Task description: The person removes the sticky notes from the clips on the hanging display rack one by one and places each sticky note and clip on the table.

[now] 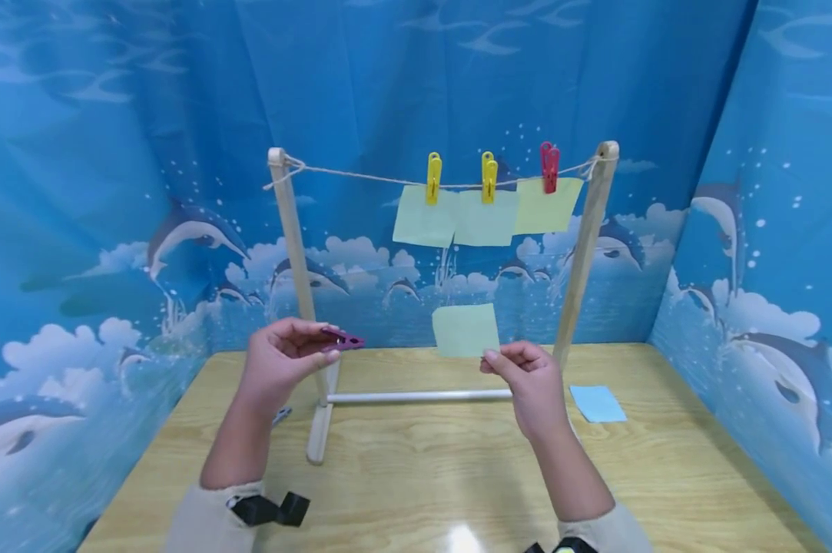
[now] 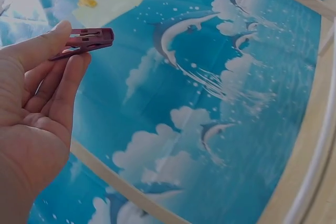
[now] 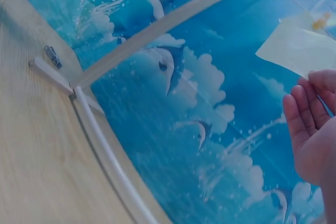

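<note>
Between thumb and fingers, my left hand pinches a dark purple clothespin, its nose pointing right. In the left wrist view the clothespin sits at the fingertips. My right hand holds a pale green paper square by its lower right corner, below the string. On the string hang two pale green paper squares under yellow clothespins and a yellowish paper square under a red clothespin.
Wooden posts carry the string at both ends, joined low by a white bar. A blue paper square lies on the table at right. A grey clothespin lies by the left foot. Dolphin-print curtains surround the table.
</note>
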`<state>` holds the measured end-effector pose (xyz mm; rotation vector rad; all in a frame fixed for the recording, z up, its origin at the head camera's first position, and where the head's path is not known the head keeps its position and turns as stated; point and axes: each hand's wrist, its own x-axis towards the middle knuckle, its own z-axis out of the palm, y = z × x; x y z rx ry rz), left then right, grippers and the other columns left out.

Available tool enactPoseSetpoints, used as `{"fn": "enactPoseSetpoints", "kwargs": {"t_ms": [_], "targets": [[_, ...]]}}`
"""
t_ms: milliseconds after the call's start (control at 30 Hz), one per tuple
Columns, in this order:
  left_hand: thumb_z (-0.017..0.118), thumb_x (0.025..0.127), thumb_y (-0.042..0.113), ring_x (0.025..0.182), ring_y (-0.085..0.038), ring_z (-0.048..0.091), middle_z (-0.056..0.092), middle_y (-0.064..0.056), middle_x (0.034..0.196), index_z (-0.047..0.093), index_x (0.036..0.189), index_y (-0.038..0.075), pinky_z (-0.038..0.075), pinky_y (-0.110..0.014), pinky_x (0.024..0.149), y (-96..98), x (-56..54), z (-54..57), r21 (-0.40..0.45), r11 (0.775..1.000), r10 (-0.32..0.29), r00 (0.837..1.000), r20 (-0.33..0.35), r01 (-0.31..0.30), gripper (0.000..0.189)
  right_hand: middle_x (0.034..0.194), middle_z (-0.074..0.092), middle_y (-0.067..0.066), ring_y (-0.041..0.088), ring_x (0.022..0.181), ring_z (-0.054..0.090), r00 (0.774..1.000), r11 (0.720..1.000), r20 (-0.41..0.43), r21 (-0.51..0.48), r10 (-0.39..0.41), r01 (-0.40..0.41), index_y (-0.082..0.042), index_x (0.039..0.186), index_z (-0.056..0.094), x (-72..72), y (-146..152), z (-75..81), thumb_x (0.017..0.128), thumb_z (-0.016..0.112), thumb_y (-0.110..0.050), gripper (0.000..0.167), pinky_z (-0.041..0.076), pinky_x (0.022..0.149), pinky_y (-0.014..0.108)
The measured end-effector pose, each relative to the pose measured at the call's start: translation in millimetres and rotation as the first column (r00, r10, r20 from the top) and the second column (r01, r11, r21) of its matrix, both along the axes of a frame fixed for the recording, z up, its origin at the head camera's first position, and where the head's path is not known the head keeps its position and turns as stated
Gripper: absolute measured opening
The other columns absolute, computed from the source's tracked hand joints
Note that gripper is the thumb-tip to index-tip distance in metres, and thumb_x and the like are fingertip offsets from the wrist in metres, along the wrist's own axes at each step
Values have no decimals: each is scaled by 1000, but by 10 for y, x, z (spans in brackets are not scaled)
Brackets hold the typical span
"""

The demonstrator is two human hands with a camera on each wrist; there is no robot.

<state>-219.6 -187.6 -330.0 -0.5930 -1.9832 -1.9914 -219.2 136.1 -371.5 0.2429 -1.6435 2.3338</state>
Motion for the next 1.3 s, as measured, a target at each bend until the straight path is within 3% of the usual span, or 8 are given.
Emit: {"fn": "enactPoseSetpoints", "kwargs": {"t_ms": [300,667,933,1133,1300], "targets": [[72,83,-9,91,-18,69,70,-6,101,64,108,-7,57,-30,81,-109,109,-318,30,999,-23,999,40,22,26,74,69,5,15,67,69,994,994,65,-56,-87,91,-4,84,68,115,226,-187,87,69,6,11,59,75,29],[68,79,-18,95,-21,69,71,-11,103,59,113,-16,57,-31,82,-241,220,-560,99,995,-20,999,26,17,35,74,69,6,15,68,70,994,987,65,-127,-91,99,-7,83,68,175,447,-343,88,64,11,19,59,73,28],[69,77,-19,93,-18,69,71,-9,101,62,111,-11,57,-31,81,-380,309,-734,113,990,73,993,88,-83,36,75,70,7,15,68,70,992,982,33,-142,-120,124,-5,85,68,213,617,-442,89,62,13,19,59,71,27],[63,75,-26,92,-16,69,72,-8,100,63,112,-10,57,-29,79,-508,335,-882,192,976,86,993,81,-100,40,75,70,7,15,67,69,986,974,25,-157,-162,164,-4,86,69,248,762,-522,89,59,15,21,59,68,25],[65,78,-23,93,-13,69,73,-4,100,67,112,-2,57,-27,79,-609,394,-928,206,964,141,980,139,-168,40,76,70,8,16,67,69,984,969,19,-172,-178,179,-2,87,69,266,889,-550,90,59,15,20,59,68,25]]}}
